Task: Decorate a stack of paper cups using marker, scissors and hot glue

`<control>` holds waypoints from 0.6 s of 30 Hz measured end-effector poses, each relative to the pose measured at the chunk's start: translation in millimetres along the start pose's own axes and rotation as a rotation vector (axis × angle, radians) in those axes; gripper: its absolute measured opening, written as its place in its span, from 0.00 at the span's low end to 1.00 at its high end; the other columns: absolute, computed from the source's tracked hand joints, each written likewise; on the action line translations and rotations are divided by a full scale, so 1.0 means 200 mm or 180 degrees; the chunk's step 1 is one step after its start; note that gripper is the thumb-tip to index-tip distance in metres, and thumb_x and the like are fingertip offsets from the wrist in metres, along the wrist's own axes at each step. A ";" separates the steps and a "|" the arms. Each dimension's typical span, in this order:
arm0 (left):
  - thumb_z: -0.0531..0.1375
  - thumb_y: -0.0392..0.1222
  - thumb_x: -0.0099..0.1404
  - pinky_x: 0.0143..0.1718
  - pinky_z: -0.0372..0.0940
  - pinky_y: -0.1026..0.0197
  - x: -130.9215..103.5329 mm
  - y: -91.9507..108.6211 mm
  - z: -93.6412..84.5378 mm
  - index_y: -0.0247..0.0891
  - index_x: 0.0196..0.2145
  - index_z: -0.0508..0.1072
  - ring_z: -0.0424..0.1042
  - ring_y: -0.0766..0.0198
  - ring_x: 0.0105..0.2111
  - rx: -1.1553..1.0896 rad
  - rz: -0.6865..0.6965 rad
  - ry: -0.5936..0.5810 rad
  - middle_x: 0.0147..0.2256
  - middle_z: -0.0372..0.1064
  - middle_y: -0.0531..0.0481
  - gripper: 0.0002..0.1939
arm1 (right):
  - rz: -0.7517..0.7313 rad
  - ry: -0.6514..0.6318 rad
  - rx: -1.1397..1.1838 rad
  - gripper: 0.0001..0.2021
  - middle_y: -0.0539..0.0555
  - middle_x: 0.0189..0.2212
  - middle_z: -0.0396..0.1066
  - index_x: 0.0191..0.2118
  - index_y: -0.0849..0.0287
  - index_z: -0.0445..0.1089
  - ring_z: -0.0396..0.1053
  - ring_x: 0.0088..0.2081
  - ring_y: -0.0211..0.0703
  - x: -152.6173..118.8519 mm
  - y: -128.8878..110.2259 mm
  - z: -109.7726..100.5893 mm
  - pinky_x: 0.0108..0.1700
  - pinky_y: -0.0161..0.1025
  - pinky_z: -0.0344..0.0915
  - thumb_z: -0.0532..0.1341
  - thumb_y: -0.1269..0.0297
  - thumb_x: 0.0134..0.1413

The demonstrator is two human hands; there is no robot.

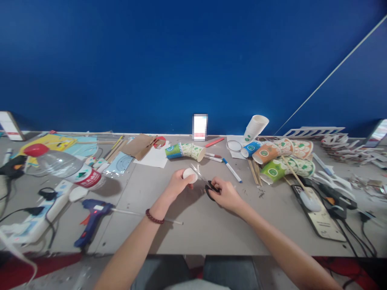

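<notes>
Over the middle of the table, my left hand (177, 186) pinches a small white round piece (190, 176), perhaps paper or the base of a cup. My right hand (226, 195) grips a pair of scissors (209, 192) by their black handles. The blades point up and left, their tips at the right rim of the white piece. Whether they are touching it I cannot tell. Just beyond the hands lies a curved tube of joined paper cups (189, 152), green and blue. A blue-capped marker (232, 170) rests beyond my right hand.
A blue glue gun (94, 219) with a long glue stick lies at left, near a power strip (45, 217) and a tipped bottle (71, 167). Patterned cups (272, 153), a white cup stack (255, 127) and another glue gun (337, 199) are at right. A phone (200, 127) stands by the blue wall.
</notes>
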State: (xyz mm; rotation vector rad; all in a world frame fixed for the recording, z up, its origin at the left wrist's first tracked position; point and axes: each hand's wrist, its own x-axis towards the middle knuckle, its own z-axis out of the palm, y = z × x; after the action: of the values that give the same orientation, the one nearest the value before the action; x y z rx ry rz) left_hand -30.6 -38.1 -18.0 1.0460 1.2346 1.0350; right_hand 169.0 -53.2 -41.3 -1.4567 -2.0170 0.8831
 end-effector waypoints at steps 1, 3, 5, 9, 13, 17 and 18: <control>0.63 0.43 0.49 0.21 0.60 0.66 0.00 0.00 0.00 0.34 0.23 0.70 0.63 0.69 0.17 0.0039 -0.0014 -0.0036 0.17 0.65 0.54 0.09 | 0.0016 -0.0023 -0.0008 0.09 0.43 0.17 0.57 0.27 0.55 0.57 0.54 0.20 0.35 0.00 0.00 0.00 0.24 0.32 0.49 0.58 0.58 0.50; 0.63 0.43 0.49 0.21 0.59 0.67 -0.01 0.00 0.00 0.34 0.23 0.69 0.63 0.70 0.17 0.0079 -0.0011 -0.0058 0.17 0.65 0.54 0.09 | 0.0028 -0.0057 -0.0032 0.09 0.43 0.18 0.58 0.28 0.55 0.57 0.55 0.20 0.35 0.00 0.00 0.00 0.24 0.33 0.48 0.58 0.58 0.50; 0.63 0.43 0.49 0.21 0.60 0.66 -0.01 0.00 0.00 0.35 0.23 0.69 0.63 0.69 0.18 0.0081 -0.0002 -0.0060 0.17 0.65 0.54 0.09 | 0.0020 -0.0066 -0.0044 0.09 0.44 0.18 0.59 0.28 0.55 0.57 0.55 0.20 0.35 0.00 0.00 0.00 0.25 0.33 0.48 0.57 0.57 0.51; 0.62 0.42 0.50 0.22 0.60 0.66 -0.01 0.01 0.00 0.34 0.23 0.69 0.63 0.69 0.18 0.0019 -0.0061 -0.0020 0.17 0.65 0.54 0.08 | -0.0010 -0.0102 0.0009 0.09 0.44 0.18 0.60 0.28 0.55 0.58 0.55 0.21 0.35 0.00 0.00 -0.01 0.25 0.33 0.48 0.57 0.57 0.52; 0.62 0.43 0.50 0.22 0.60 0.66 -0.01 0.00 0.00 0.34 0.24 0.70 0.63 0.69 0.18 -0.0032 -0.0074 -0.0074 0.17 0.66 0.54 0.09 | -0.0040 -0.0120 0.0088 0.09 0.43 0.18 0.60 0.29 0.55 0.58 0.54 0.21 0.35 0.00 0.00 0.00 0.26 0.33 0.50 0.57 0.58 0.52; 0.63 0.44 0.51 0.23 0.59 0.66 -0.01 -0.02 0.01 0.34 0.25 0.70 0.63 0.69 0.18 -0.0061 -0.0014 -0.0144 0.18 0.66 0.54 0.09 | -0.0031 -0.0142 0.0122 0.09 0.43 0.17 0.60 0.30 0.55 0.59 0.54 0.20 0.35 0.00 0.00 0.01 0.25 0.33 0.49 0.57 0.57 0.53; 0.63 0.44 0.51 0.23 0.59 0.66 -0.01 -0.02 0.01 0.34 0.25 0.70 0.64 0.69 0.19 -0.0059 -0.0009 -0.0143 0.18 0.66 0.54 0.09 | -0.0034 -0.0132 0.0119 0.09 0.43 0.17 0.60 0.30 0.55 0.59 0.54 0.20 0.35 0.00 0.00 0.01 0.25 0.33 0.49 0.57 0.57 0.53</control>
State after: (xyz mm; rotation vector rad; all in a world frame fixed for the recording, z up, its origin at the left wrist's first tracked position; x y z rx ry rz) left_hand -29.0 -40.8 -20.8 1.0475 1.1880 1.0139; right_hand 168.2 -53.9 -43.1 -1.4173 -2.0254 0.9489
